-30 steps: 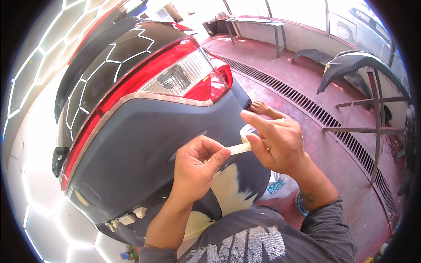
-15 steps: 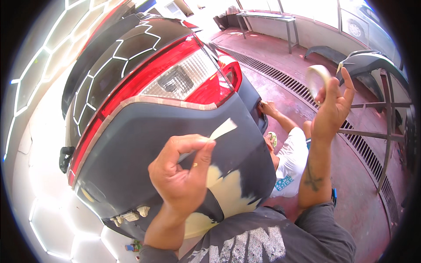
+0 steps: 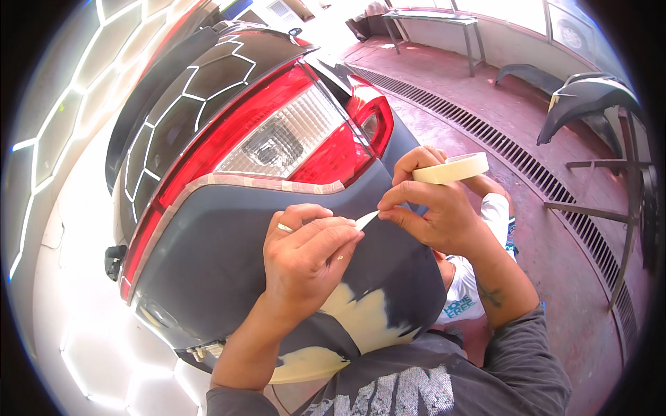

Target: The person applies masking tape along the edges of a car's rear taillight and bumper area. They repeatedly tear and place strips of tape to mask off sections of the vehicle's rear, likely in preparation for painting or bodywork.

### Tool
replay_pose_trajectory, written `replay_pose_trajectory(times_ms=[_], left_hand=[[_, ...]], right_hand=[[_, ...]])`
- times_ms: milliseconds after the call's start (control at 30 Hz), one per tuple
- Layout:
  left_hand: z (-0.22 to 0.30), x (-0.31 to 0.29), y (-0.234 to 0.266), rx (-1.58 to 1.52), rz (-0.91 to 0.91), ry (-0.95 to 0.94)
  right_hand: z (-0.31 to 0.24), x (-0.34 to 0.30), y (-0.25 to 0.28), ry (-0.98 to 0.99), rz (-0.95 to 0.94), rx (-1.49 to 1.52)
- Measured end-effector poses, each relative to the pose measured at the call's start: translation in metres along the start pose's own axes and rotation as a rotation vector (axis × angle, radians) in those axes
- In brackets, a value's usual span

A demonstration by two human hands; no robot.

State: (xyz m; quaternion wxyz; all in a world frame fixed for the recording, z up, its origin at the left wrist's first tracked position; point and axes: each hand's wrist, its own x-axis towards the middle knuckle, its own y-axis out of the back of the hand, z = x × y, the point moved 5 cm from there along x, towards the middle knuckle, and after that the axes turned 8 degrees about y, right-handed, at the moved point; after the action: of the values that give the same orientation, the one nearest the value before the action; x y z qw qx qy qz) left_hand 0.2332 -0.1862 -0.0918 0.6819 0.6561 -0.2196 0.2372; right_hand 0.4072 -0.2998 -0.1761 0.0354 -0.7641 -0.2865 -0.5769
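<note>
Masking tape roll (image 3: 454, 168) riding on right hand (image 3: 433, 208); both hands pinching the tape strip (image 3: 365, 220), left hand (image 3: 309, 253) at 9 o'clock. Likely laying it along the bumper (image 3: 229, 249) next.

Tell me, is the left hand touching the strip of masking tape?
Touching. The head view shows the left hand pinching the tape strip end at its fingertips, while the right hand holds the other end.

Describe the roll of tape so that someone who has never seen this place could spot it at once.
Start at the big red tail light on the car's rear. Just to its right, above the dark grey bumper, the person's right hand holds the roll of tape up. It is a flat cream ring, the only pale round thing among the fingers.
</note>
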Motion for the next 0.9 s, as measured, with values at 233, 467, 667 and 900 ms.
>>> replay_pose_trajectory(times_ms=[233, 467, 667, 900], left_hand=[[-0.013, 0.005, -0.002, 0.212, 0.095, -0.006], [-0.021, 0.005, -0.011, 0.365, 0.058, 0.066], [-0.02, 0.009, -0.01, 0.36, -0.01, 0.14], [-0.026, 0.007, -0.01, 0.376, 0.011, 0.144]], right_hand=[[0.015, 0.007, -0.012, 0.2, 0.189, -0.164], [0.041, 0.012, -0.024, 0.279, 0.123, -0.231], [0.041, 0.017, -0.02, 0.243, 0.008, -0.239], [0.039, 0.024, -0.025, 0.221, -0.041, -0.229]])
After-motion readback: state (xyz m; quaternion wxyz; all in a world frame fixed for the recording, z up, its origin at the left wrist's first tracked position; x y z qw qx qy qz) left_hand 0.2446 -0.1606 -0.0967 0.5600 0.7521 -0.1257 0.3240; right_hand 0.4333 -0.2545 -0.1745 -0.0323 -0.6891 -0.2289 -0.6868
